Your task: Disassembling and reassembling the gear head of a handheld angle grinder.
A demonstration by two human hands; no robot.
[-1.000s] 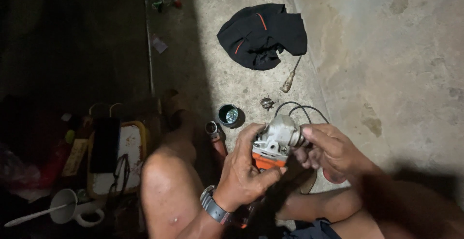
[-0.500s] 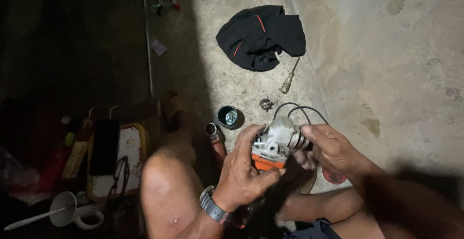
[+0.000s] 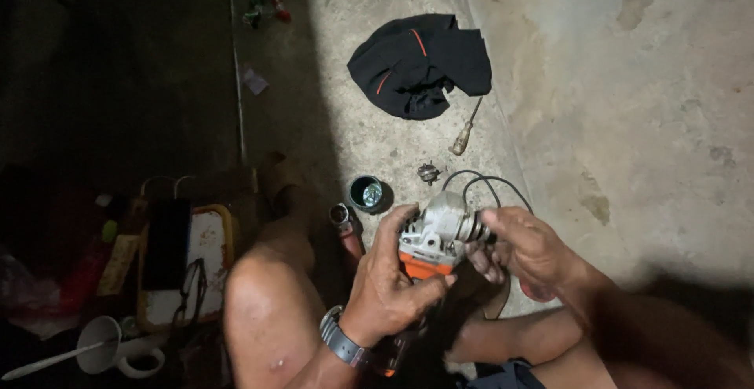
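While the grey-and-orange power tool [image 3: 432,240] sat above the person's lap, the left hand [image 3: 389,287] was wrapped around its body and the right hand's [image 3: 522,247] fingers pinched the spindle end. The work looked part-way done: a small metal part [image 3: 428,173], a round tin [image 3: 366,193] and a screwdriver [image 3: 463,130] lay loose on the concrete floor [image 3: 628,122], beyond them a black cloth [image 3: 420,63].
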